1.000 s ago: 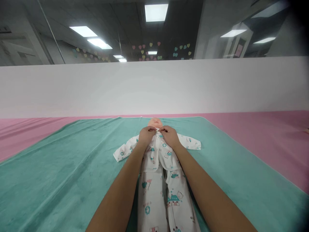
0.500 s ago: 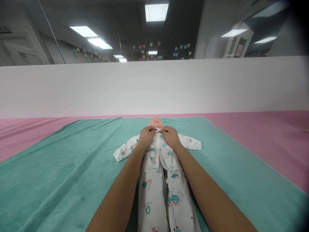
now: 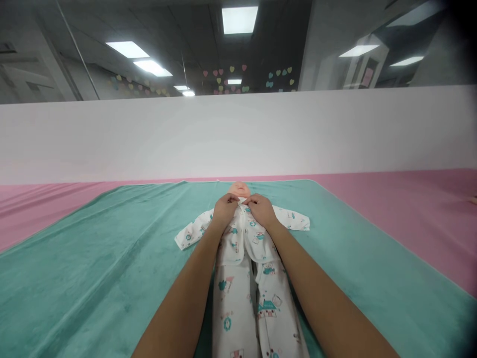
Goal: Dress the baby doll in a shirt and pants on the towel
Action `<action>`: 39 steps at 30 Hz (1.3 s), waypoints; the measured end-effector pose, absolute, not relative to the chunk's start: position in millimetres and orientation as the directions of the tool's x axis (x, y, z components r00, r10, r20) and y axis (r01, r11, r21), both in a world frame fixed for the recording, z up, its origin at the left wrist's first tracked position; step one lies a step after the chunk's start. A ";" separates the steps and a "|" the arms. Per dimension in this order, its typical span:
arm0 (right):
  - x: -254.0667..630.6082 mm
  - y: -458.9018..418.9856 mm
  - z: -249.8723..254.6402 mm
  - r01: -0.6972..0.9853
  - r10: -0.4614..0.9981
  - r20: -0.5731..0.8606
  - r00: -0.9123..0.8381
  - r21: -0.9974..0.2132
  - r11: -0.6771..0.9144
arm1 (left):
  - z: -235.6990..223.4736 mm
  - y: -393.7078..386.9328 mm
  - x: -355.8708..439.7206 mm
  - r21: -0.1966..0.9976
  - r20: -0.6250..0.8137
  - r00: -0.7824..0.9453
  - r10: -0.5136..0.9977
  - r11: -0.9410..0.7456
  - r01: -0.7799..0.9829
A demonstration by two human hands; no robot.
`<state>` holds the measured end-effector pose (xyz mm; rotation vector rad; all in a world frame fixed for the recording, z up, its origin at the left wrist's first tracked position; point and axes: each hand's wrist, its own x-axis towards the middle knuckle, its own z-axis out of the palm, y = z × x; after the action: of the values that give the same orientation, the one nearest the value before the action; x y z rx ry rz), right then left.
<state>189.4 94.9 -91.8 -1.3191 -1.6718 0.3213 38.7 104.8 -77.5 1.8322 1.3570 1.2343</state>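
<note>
A baby doll (image 3: 239, 189) lies on its back, dressed in a white printed jacket (image 3: 257, 236) and matching pants (image 3: 233, 308). Both sleeves stretch out to the sides. At the neck, my left hand (image 3: 225, 208) pinches the jacket's collar edge on the left. My right hand (image 3: 261, 209) pinches the opposite collar edge, its fingertips close to those of the left. Below the collar the two front edges of the jacket meet, then part toward the hem. Whatever fastener may be between the fingertips is too small to make out.
A teal blanket (image 3: 112, 258) with a few creases lies under the doll, over a pink cover (image 3: 410, 214). Behind stands a white wall (image 3: 238, 134) with a dark glass panel above, reflecting ceiling lights. Part of another person's hand (image 3: 472, 200) shows at the right edge.
Both hands stay at the collar in almost the same pose. The whole view has shifted very slightly.
</note>
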 end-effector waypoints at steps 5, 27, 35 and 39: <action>183.4 78.6 -83.9 0.656 0.874 0.483 -0.059 -0.642 0.398 | -83.9 96.1 33.2 0.829 0.405 0.064 0.912 -0.396 0.395; 201.1 -4.7 -112.5 0.528 0.832 0.514 -0.208 -0.657 0.538 | -102.4 28.3 7.9 0.586 0.598 0.305 0.742 -0.663 0.466; 203.8 -4.9 -107.9 0.576 0.819 0.507 -0.268 -0.597 0.558 | -105.6 31.0 7.5 0.631 0.563 0.313 0.765 -0.643 0.434; 204.0 -5.9 -105.2 0.609 0.808 0.507 -0.302 -0.549 0.572 | -106.0 30.9 7.7 0.656 0.556 0.307 0.772 -0.635 0.408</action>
<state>204.0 -5.9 -105.2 -1.1304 -2.0257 0.3244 7.7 30.9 -106.0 2.1874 1.0523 1.2631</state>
